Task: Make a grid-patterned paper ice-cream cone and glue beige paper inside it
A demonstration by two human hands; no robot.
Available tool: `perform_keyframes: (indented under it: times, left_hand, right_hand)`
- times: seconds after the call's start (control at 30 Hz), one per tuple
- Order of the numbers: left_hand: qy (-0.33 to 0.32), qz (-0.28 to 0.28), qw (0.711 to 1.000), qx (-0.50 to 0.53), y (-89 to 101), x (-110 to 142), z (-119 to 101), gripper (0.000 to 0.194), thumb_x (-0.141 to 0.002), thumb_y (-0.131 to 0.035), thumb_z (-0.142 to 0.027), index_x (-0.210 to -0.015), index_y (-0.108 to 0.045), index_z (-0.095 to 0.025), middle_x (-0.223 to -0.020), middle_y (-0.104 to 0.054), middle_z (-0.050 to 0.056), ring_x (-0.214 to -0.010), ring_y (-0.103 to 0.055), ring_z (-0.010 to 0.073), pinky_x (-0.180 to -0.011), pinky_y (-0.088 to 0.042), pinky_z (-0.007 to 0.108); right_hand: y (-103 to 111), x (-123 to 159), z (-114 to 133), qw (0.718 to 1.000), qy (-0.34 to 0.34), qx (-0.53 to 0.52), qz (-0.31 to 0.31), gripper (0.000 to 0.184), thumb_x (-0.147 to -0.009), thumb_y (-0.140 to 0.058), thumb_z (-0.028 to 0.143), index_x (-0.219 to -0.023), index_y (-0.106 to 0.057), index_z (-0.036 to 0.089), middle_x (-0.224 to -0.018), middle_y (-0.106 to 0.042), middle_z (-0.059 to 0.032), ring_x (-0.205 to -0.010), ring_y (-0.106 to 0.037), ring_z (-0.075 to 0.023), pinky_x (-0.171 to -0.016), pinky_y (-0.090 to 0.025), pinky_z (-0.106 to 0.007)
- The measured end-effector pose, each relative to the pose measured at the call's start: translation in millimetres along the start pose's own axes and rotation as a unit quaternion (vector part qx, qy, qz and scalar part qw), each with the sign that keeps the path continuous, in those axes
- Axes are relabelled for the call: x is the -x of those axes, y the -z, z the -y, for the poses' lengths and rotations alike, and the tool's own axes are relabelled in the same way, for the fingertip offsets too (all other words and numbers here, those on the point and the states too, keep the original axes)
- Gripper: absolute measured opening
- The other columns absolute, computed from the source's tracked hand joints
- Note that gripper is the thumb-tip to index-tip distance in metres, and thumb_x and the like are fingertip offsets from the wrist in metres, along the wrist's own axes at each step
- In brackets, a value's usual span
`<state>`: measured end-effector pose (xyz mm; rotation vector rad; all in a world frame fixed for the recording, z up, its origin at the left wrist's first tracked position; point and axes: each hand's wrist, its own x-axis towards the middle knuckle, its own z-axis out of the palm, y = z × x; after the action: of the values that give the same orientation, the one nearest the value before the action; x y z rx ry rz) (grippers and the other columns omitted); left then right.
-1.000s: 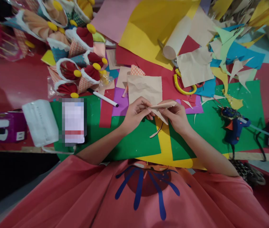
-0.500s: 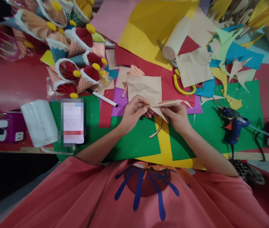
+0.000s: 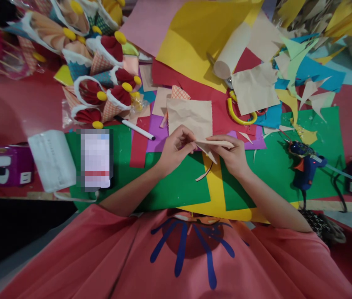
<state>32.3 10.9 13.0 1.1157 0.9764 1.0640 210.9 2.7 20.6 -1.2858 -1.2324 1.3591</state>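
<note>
At centre frame, the left hand (image 3: pixel 176 148) and right hand (image 3: pixel 232 156) pinch a folded beige paper piece (image 3: pixel 213 145) above the green sheet (image 3: pixel 176 187); folding appears under way, and the next crease calls for aligned edges; glue gun (image 3: pixel 305 164) lies right

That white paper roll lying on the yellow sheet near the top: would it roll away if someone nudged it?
Probably. The white paper roll lies on its side on the flat yellow sheet, so a sideways nudge could set it rolling. It looks hollow at its open end, so it is likely light and would crush easily if squeezed.
</note>
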Motion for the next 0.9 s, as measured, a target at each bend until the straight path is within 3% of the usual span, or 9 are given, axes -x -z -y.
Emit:
perform_keyframes:
  times: [0.2,0.47,0.63,0.77,0.9]
  left_hand:
    - [0.010,0.046,0.999,-0.005,-0.3,0.9,-4.3,0.013,-0.081,-0.064,-0.026,-0.085,-0.055,-0.019,-0.067,-0.060,-0.005,-0.059,-0.060,0.0067,-0.057,-0.050,0.017]
    - [0.007,0.016,0.999,0.030,1.8,-1.6,-3.0,0.020,-0.078,-0.071,-0.034,-0.081,-0.058,-0.019,-0.062,-0.060,-0.005,-0.052,-0.059,0.0062,-0.050,-0.048,0.017]
    - [-0.007,0.013,0.999,0.037,2.9,-2.1,0.9,0.027,-0.077,-0.073,-0.042,-0.081,-0.060,-0.019,-0.061,-0.059,-0.005,-0.053,-0.061,0.0078,-0.051,-0.051,0.018]
    - [-0.005,-0.002,0.999,0.046,4.8,-1.9,5.3,0.025,-0.075,-0.074,-0.041,-0.080,-0.061,-0.019,-0.061,-0.060,-0.005,-0.052,-0.061,0.0079,-0.051,-0.051,0.019]
    - [0.013,0.002,0.997,0.082,4.0,-3.5,5.3,0.017,-0.075,-0.072,-0.031,-0.078,-0.061,-0.019,-0.058,-0.059,-0.006,-0.051,-0.061,0.0077,-0.049,-0.050,0.018]
  right_hand:
    - [0.5,0.1,-1.5,1.000,0.007,-0.018,0.023,0.012,-0.074,-0.071,0.025,-0.084,-0.078,0.028,-0.082,-0.076,0.0016,-0.075,-0.069,-0.0148,-0.066,-0.054,-0.028]
    - [3.6,1.4,-2.1,0.996,0.044,0.047,0.059,0.020,-0.082,-0.065,0.034,-0.097,-0.077,0.029,-0.101,-0.077,-0.0007,-0.092,-0.070,-0.0190,-0.081,-0.057,-0.033]
    - [10.2,0.3,-5.2,0.993,0.052,0.035,0.096,0.022,-0.086,-0.062,0.033,-0.102,-0.076,0.031,-0.107,-0.076,0.0006,-0.100,-0.070,-0.0191,-0.090,-0.056,-0.036]
    - [11.6,-0.6,-4.4,0.993,0.044,0.032,0.105,0.023,-0.086,-0.060,0.028,-0.101,-0.076,0.033,-0.106,-0.076,0.0014,-0.098,-0.070,-0.0183,-0.089,-0.056,-0.036]
    - [10.6,-1.2,-1.3,0.990,0.072,0.024,0.116,0.031,-0.083,-0.057,0.016,-0.098,-0.077,0.035,-0.098,-0.077,0.0034,-0.090,-0.071,-0.0152,-0.079,-0.057,-0.030]
